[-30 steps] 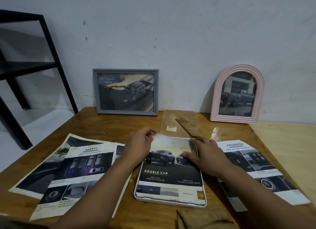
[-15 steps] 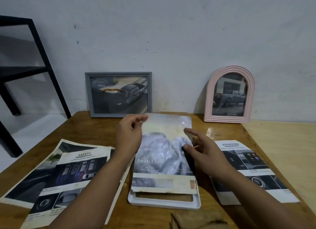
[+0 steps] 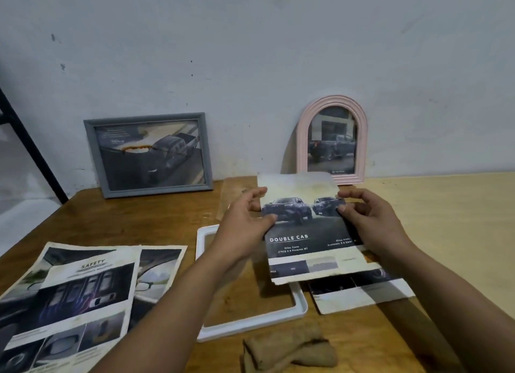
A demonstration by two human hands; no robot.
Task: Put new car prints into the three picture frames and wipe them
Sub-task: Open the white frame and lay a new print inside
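I hold the "Double Cab" car print [image 3: 303, 233] above the table with both hands. My left hand [image 3: 245, 222] pinches its left edge and my right hand [image 3: 367, 219] pinches its right edge. Under it lies a white picture frame [image 3: 250, 324], flat on the table with bare wood showing through its opening. A grey frame [image 3: 150, 154] with a car print leans on the wall at the back left. A pink arched frame [image 3: 331, 138] with a car print leans at the back right. A folded brown cloth [image 3: 289, 350] lies at the near edge.
Loose car prints headed "Safety" [image 3: 78, 297] lie at the near left of the wooden table [image 3: 133, 219]. Another print [image 3: 362, 292] lies partly under the held one at the right. A brown backing board [image 3: 237, 186] rests behind the white frame. A black shelf leg [image 3: 30, 147] stands at far left.
The print lay in the white frame a second ago. I lifted its top edge, pulled it out, and now hold it clear of the frame, shifted to the right.
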